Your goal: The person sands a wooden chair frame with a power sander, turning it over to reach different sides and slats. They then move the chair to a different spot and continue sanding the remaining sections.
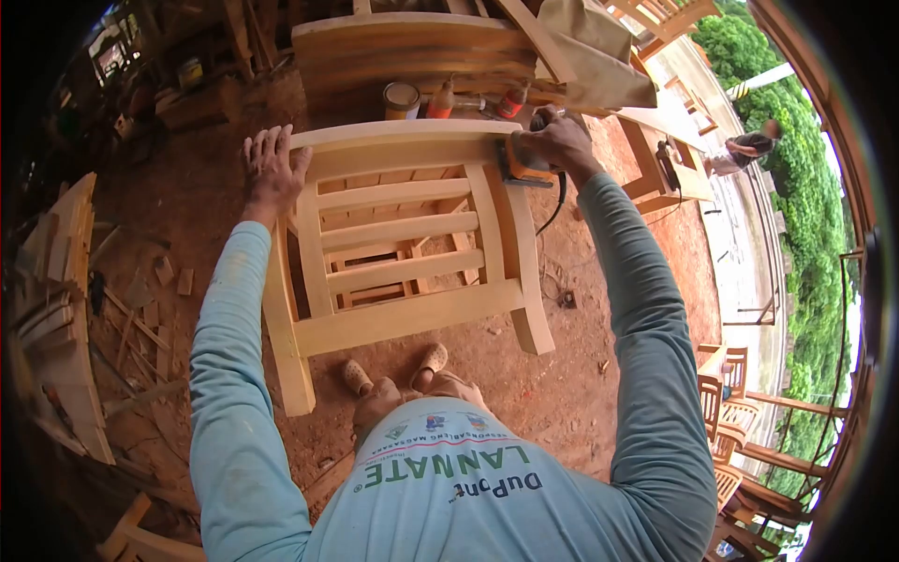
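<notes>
A pale, unpainted wooden chair (pixel 403 321) stands in front of me, its slatted back facing me. My right hand (pixel 562 142) is closed around an orange and black electric sander (pixel 526 167), pressed to the right end of the chair's top rail. From the sander a dark cord hangs down beside the chair. At the rail's left end, my left hand (pixel 272 169) lies over the corner, fingers stretched out and holding nothing. The palm is hidden.
Behind the chair stand a can (pixel 402 101), a bottle with an orange label (pixel 440 100) and another bottle (pixel 512 100). Wood scraps (pixel 140 309) litter the dirt floor at left. At right are a wooden bench (pixel 660 169), stacked chairs (pixel 726 431) and another person (pixel 749 145).
</notes>
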`<state>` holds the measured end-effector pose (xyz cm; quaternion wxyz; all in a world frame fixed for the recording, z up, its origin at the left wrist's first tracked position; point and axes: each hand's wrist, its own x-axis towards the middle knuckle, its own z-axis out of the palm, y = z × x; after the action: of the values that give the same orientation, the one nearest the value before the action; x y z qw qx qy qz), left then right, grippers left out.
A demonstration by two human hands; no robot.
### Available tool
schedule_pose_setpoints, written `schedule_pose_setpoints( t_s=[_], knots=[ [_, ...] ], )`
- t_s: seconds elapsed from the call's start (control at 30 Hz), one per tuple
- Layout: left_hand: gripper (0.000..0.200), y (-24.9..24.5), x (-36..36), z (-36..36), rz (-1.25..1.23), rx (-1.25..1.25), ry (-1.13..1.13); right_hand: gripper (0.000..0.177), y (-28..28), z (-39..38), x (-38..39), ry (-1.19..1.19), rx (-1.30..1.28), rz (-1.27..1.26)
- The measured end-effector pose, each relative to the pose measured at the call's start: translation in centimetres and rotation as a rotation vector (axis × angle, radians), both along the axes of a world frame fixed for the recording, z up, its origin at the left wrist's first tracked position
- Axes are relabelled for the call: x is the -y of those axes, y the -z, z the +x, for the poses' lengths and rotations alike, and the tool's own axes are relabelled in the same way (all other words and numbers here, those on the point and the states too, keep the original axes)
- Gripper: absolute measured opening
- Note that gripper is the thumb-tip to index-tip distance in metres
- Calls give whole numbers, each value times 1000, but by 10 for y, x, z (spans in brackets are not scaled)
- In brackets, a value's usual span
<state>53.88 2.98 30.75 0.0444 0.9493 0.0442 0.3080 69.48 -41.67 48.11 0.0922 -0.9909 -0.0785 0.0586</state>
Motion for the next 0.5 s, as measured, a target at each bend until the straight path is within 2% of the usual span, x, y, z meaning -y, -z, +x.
schedule_pose_setpoints(
  t_s=[0.2,0.4,0.5],
  knots=[
    [61,-1,1,1,-2,-21,-20,76,3,4,2,-9,-26,18],
    [61,-2,1,0,-11,-15,-4,75,27,18,3,-117,164,-66],
    [60,-3,0,-1,-17,-21,-11,77,18,18,12,-70,74,-41]
  ],
)
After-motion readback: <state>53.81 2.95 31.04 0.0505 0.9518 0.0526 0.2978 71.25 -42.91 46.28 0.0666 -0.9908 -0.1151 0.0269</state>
